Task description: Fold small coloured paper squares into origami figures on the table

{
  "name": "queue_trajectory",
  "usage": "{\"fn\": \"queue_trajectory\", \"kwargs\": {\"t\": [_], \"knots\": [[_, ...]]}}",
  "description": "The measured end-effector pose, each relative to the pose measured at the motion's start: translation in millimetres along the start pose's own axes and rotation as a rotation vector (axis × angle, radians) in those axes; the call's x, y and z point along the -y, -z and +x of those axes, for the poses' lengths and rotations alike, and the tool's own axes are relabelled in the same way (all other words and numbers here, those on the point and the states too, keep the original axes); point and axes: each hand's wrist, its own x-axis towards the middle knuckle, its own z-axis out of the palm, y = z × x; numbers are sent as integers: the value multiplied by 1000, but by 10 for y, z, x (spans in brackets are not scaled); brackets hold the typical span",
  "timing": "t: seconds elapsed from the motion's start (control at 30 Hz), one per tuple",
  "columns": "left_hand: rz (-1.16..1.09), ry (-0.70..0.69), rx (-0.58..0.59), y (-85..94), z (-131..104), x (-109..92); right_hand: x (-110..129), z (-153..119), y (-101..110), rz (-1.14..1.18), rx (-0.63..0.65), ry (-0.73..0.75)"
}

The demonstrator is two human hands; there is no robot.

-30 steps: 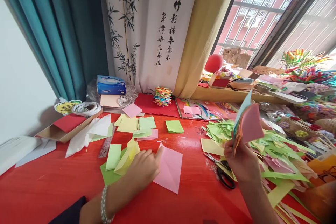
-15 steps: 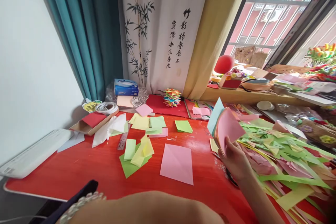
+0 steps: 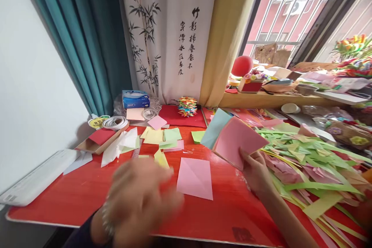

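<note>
**Paper stack in right hand, left hand blurred over table**

Left hand (image 3: 139, 201) is nearest the camera and motion-blurred above the red table (image 3: 58, 197); fingers look spread, holding nothing, grip unclear. Just beyond lies a pink sheet (image 3: 195, 177), flat and untouched. Right hand (image 3: 255, 170) pinches the stack of coloured paper (image 3: 235, 139) at its lower corner, tilted. Best fan the stack with the thumb so one sheet lifts. Offcut strips (image 3: 308, 162) are piled to the right.
</note>
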Motion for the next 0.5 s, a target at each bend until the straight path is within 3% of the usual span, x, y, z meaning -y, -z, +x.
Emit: {"fn": "queue_trajectory", "kwargs": {"t": [0.03,0.07,0.1,0.13,0.17,0.23,0.3,0.4,0.5], "knots": [[-15,-45,-55,121,396,-173,-23,-17,-25,-12,12,8],[-64,-62,-181,198,727,-335,-49,-35,-48,-18,24,5],[-131,-68,-209,232,979,-473,-75,-54,-66,-21,41,-7],[-226,-61,-158,227,1150,-578,-102,-74,-80,-23,63,-28],[-335,-11,-20,187,1245,-651,-126,-95,-91,-28,90,-53],[-504,61,170,33,1263,-713,-169,-136,-106,-56,149,-98],[-602,97,275,-165,1168,-716,-196,-176,-120,-104,202,-129],[-593,125,317,-407,1057,-698,-206,-218,-148,-167,246,-165],[-556,119,284,-473,1083,-661,-198,-228,-173,-145,249,-175]]}}
